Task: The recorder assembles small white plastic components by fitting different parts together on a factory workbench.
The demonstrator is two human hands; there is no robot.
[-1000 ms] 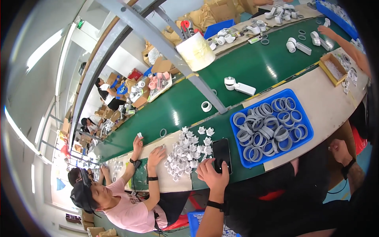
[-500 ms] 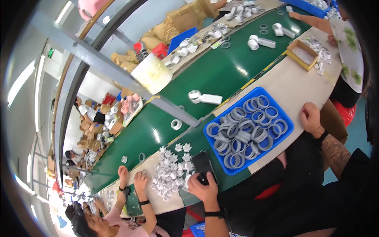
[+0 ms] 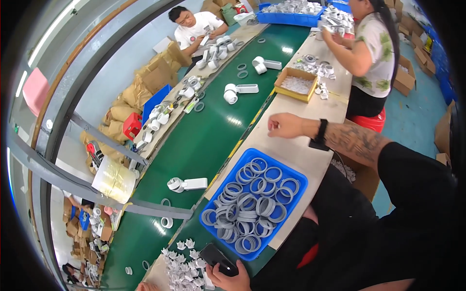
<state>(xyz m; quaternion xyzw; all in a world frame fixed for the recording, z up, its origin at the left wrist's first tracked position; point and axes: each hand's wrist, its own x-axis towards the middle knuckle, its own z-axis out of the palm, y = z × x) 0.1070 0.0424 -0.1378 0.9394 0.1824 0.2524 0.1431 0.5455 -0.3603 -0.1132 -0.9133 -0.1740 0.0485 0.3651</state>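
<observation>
My left hand (image 3: 227,278) grips the lower end of a black phone (image 3: 218,259), thumb on one side and fingers on the other. The phone lies at the near edge of the bench, beside a pile of small white plastic parts (image 3: 183,269). My right hand (image 3: 286,125) hovers over the bench beyond the blue tray, its fingers curled in and nothing visible in them. Grey rings (image 3: 246,201) heap up in the blue tray (image 3: 302,182) between my two hands.
A green conveyor belt (image 3: 194,145) runs alongside, carrying white handheld fan-like parts (image 3: 194,184). A grey metal post (image 3: 160,208) crosses at left. Ahead stands a yellow-edged box (image 3: 296,85) of small clear pieces. Two co-workers handle white parts farther off; another's hand shows at the bottom.
The view has swung to the right. My right hand has reached forward from the bench edge to beyond the tray. My left hand stays at the phone.
</observation>
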